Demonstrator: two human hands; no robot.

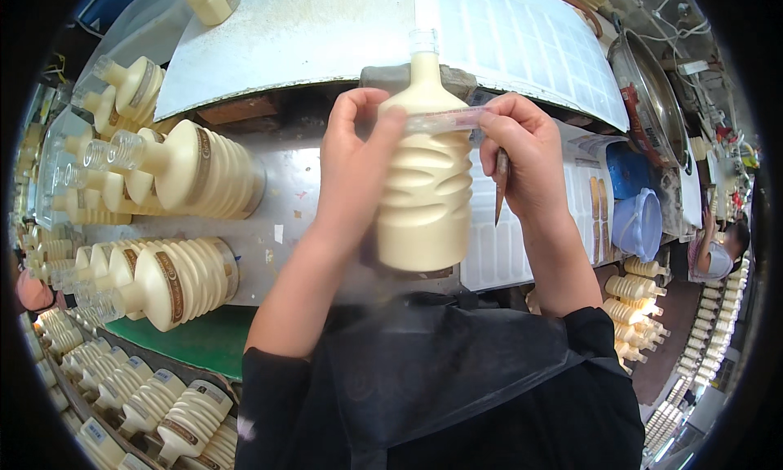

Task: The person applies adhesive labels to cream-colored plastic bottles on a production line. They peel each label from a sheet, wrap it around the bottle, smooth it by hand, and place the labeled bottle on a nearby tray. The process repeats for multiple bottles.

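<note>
Left grip (pixel 352 156) | right grip (pixel 522 148) | both clasp cream bottle (pixel 424 201) | bottles (pixel 188 172) crowd left

Both forearms came up from the lower edge, bare below dark sleeves pushed to the elbow. Left hand (pixel 355 156) was raised, wrist straight, fingers curled inward with thumb tip pressed forward at chest height. Right hand (pixel 522 152) sat level with it, well apart, fingers bent in a pinch, knuckles outward, wrist slightly cocked. Both were closed in a grip.
</note>
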